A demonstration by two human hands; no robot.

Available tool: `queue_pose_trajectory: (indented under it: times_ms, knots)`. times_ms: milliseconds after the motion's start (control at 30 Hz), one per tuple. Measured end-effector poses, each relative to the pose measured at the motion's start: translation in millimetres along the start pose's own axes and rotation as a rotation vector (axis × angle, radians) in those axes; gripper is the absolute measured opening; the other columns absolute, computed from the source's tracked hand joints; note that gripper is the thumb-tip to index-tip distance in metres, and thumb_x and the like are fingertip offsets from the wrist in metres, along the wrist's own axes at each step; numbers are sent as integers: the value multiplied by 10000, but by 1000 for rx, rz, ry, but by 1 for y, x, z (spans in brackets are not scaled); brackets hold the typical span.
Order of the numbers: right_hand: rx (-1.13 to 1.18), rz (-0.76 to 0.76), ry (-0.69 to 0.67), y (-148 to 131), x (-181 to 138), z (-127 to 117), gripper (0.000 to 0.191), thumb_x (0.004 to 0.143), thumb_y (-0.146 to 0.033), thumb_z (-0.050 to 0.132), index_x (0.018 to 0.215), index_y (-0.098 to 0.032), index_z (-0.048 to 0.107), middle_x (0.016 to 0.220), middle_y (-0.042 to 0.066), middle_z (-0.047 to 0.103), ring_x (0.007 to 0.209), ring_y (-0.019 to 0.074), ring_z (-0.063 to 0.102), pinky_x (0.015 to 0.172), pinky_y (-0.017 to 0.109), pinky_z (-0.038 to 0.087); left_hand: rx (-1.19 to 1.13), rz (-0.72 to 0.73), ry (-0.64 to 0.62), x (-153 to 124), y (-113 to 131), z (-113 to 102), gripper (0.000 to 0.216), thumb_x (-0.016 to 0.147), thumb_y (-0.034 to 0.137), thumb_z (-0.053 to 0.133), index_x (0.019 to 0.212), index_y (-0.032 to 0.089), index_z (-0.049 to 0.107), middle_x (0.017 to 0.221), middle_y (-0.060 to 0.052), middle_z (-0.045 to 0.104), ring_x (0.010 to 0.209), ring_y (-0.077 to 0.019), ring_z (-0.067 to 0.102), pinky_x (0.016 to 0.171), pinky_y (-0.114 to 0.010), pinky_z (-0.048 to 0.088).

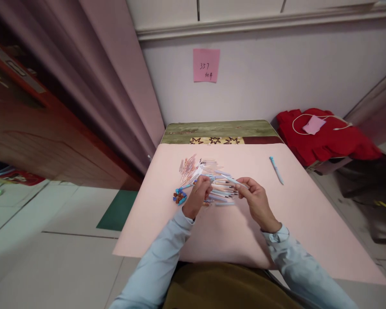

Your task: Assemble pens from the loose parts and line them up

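Observation:
My right hand pinches a pale blue pen barrel between thumb and fingertips, its far end pointing left over the pile. My left hand is closed beside it, with a small light blue piece partly visible at its fingertips; its kind is too small to make out. Under and between both hands lies a pile of slim pen parts in white, blue and lilac with dark tips. Left of my left hand sits a small heap of brown and blue pieces. Thin pinkish-orange sticks lie behind it.
One whole light blue pen lies apart at the right on the pale pink tabletop sheet. A pink note is on the wall. Red cloth with a white cable lies right of the table; a wooden door stands left.

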State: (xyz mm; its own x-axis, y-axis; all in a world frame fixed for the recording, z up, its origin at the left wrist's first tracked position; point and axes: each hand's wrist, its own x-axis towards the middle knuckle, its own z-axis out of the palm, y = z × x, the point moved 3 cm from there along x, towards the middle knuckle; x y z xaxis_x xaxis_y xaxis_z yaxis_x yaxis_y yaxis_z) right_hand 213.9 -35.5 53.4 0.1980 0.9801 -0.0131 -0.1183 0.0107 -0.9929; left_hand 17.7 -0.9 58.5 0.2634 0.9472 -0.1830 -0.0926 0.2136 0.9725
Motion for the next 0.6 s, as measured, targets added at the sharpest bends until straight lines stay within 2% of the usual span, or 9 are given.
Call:
queue_pose_trajectory:
  times_ms: [100, 300, 467, 600]
  knots:
    - [-81, -45, -39, -9, 2, -3, 296, 765, -425, 757, 917, -188, 663, 762, -5, 630, 612, 110, 495, 568, 236, 421, 14, 51, -80, -1, 0, 1, 191, 911, 401, 460, 854, 222, 423, 631, 76, 356, 532, -90, 327, 513, -205, 303]
    - [-200, -57, -121, -12, 1, 1, 324, 785, -471, 729, 935, -190, 667, 834, 33, 689, 662, 147, 580, 577, 254, 464, 115, 27, -72, -5, 5, -1, 195, 882, 396, 515, 834, 213, 466, 617, 70, 387, 530, -87, 345, 497, -196, 299]
    - [-296, -87, -161, -13, 4, -6, 323, 789, -479, 724, 930, -190, 694, 826, 47, 718, 664, 166, 614, 559, 264, 480, 116, -59, -83, -10, 11, -6, 253, 793, 428, 653, 859, 212, 540, 643, 68, 443, 531, -78, 395, 493, -188, 395]
    - [-348, -88, -210, -14, 7, -11, 336, 767, -481, 742, 935, -192, 713, 769, 45, 721, 639, 173, 623, 542, 272, 493, 32, -162, -57, -10, 7, -9, 330, 667, 359, 804, 876, 186, 615, 668, 48, 522, 547, -84, 489, 493, -207, 474]
